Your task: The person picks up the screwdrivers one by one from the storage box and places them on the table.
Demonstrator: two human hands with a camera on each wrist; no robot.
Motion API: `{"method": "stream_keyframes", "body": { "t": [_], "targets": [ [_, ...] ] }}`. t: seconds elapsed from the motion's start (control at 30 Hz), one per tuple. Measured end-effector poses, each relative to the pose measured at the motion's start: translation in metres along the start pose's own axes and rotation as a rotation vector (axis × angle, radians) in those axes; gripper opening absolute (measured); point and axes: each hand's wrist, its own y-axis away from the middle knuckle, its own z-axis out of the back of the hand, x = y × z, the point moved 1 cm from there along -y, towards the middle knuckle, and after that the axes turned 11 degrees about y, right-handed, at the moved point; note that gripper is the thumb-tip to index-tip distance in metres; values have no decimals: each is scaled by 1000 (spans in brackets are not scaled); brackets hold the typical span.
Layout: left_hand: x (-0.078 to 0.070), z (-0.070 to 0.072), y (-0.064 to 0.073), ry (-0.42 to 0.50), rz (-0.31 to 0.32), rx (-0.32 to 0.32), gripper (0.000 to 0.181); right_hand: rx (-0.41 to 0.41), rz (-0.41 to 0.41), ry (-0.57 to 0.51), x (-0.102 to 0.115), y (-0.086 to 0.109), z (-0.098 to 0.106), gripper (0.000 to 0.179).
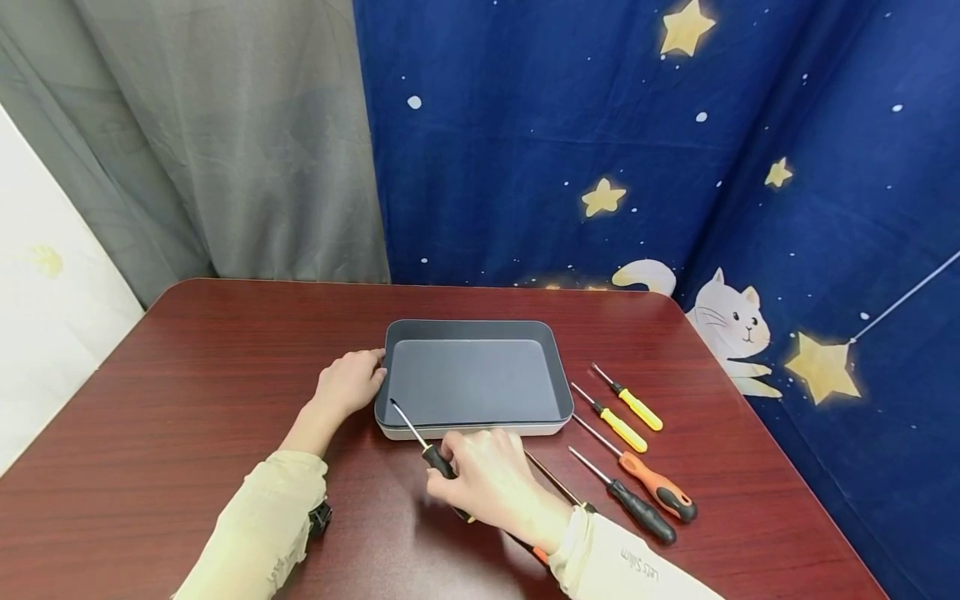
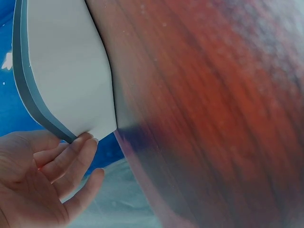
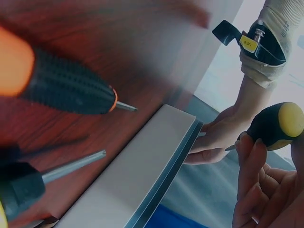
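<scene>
A shallow rectangular box (image 1: 468, 379), dark grey inside and pale outside, lies open on the table. My left hand (image 1: 348, 385) is at its left side; in the left wrist view its fingers (image 2: 71, 161) pinch the rim at a corner. In front of the box my right hand (image 1: 491, 479) grips a screwdriver (image 1: 437, 458) by its black and yellow handle, the metal shaft pointing up-left over the box's near-left corner. The right wrist view shows this handle's rounded yellow end (image 3: 290, 119). Nothing lies on the visible floor of the box.
Right of the box lie two yellow screwdrivers (image 1: 636, 408), an orange and black one (image 1: 658, 485) and a black one (image 1: 641, 510). Beneath my right wrist, more screwdrivers are partly hidden, one with an orange handle (image 1: 540, 554). Curtains (image 1: 525, 150) hang behind the table's far edge.
</scene>
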Motion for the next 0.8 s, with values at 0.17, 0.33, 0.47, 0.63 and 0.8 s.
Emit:
{"method": "stream_keyframes", "body": {
  "t": [0.17, 0.33, 0.47, 0.63, 0.8],
  "targets": [
    [0, 0, -1, 0, 8, 7, 35, 7, 14, 13, 1, 5, -1, 18],
    [0, -1, -1, -3, 14, 12, 35, 25, 23, 1, 3, 10, -2, 19],
    [0, -1, -2, -2, 16, 13, 35, 55, 21, -13, 5, 14, -3, 19],
    [1, -2, -2, -3, 13, 12, 35, 51, 48, -8, 7, 20, -7, 21],
    [2, -2, -3, 0, 13, 19, 35, 77, 64, 11, 11, 27, -11, 25]
  ]
}}
